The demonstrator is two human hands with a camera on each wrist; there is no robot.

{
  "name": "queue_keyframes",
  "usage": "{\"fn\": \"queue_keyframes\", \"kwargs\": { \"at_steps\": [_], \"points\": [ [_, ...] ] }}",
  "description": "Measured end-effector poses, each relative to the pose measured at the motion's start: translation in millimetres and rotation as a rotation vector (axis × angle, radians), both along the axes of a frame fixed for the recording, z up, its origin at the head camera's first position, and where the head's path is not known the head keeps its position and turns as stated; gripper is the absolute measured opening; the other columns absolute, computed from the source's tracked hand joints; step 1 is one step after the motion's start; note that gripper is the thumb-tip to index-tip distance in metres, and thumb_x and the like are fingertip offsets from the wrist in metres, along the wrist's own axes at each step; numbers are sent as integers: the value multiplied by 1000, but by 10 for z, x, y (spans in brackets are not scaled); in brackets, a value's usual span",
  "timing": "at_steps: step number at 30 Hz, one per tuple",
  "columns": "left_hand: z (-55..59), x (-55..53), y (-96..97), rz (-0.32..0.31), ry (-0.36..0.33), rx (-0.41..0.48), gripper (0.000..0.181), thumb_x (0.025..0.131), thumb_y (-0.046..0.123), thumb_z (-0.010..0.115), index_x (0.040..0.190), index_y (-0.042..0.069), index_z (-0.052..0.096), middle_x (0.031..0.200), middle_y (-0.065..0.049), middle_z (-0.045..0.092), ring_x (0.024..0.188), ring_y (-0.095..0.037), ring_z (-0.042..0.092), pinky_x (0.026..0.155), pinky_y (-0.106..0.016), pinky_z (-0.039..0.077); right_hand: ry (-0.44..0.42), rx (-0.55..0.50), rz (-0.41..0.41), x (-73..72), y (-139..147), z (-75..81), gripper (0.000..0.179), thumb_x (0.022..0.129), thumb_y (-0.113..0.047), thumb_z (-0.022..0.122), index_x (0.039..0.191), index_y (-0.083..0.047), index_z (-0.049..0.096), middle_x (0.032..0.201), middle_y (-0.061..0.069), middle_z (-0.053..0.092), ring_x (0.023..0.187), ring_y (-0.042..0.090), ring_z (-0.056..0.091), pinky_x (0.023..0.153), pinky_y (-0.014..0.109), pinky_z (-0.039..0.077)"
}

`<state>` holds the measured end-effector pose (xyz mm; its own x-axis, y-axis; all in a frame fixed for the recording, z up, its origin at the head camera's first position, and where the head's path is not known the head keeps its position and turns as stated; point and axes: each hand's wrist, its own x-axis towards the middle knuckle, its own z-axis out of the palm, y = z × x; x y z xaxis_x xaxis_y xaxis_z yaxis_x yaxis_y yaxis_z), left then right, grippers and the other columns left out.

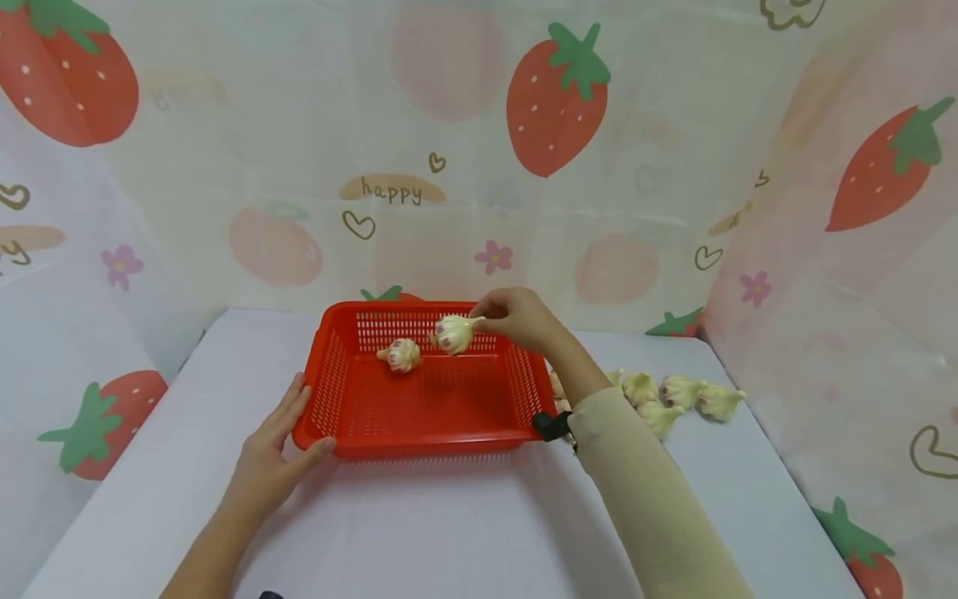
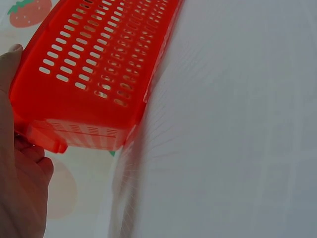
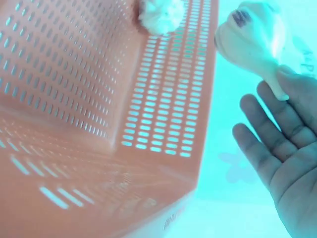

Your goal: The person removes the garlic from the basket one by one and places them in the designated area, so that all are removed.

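Note:
A red plastic basket (image 1: 427,445) with slotted walls stands on the table. My left hand (image 1: 265,466) holds its near left corner, the thumb along the front and the fingers on the left side. In the left wrist view, some fingertips curl beside the basket's outer wall (image 2: 79,104). Above the inside of the basket, my right hand (image 1: 516,316) pinches a garlic bulb (image 1: 455,334) by its stem. The right wrist view shows this bulb (image 3: 252,37) between thumb and index finger, the other fingers loosely spread. Another garlic bulb (image 1: 402,355) lies inside the basket, towards the back left.
Several garlic bulbs (image 1: 677,391) lie on the white table (image 1: 449,532) right of the basket, some partly hidden by the right forearm. A strawberry-patterned cloth (image 1: 464,166) rises behind and at both sides. A black strap piece (image 1: 552,425) shows by the right wrist.

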<state>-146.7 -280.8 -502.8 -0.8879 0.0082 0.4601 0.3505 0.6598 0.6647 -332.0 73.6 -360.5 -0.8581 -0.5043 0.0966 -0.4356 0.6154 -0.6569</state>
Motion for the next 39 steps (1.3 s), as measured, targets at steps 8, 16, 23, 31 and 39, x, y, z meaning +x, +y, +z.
{"fn": "queue_keyframes", "kwargs": {
  "at_steps": [8,16,23,31,39],
  "points": [
    [43,19,-23,5,-6,-3,88,87,28,84,160,16,36,168,0,29,154,-6,25,103,2,24,66,-67,-70,129,72,10,17,94,-26,76,107,-14,78,104,1,75,96,19,68,90,37,59],
    [20,20,-8,0,-17,-1,88,87,28,83,160,17,35,168,0,29,154,-5,25,103,2,24,86,-139,-128,277,235,-48,20,94,-29,76,110,-17,78,103,-1,75,93,18,68,86,36,61],
    [29,20,5,-5,-16,1,88,88,28,83,160,17,35,168,-1,29,154,-8,26,103,1,24,133,-241,-136,434,426,-23,18,94,-27,76,108,-16,78,103,0,75,91,18,70,83,36,61],
    [40,2,21,-8,-27,6,87,88,29,82,161,17,35,169,-1,28,154,-10,26,103,1,24,180,-292,-199,598,672,-68,25,95,-29,76,115,-15,75,106,1,76,99,18,73,91,40,60],
    [35,23,31,3,-42,0,87,89,30,82,161,17,34,169,-2,28,155,-13,26,103,2,23,253,-349,-278,828,904,-155,29,95,-30,75,119,-13,75,110,1,76,98,14,71,94,37,58]
  ]
}}
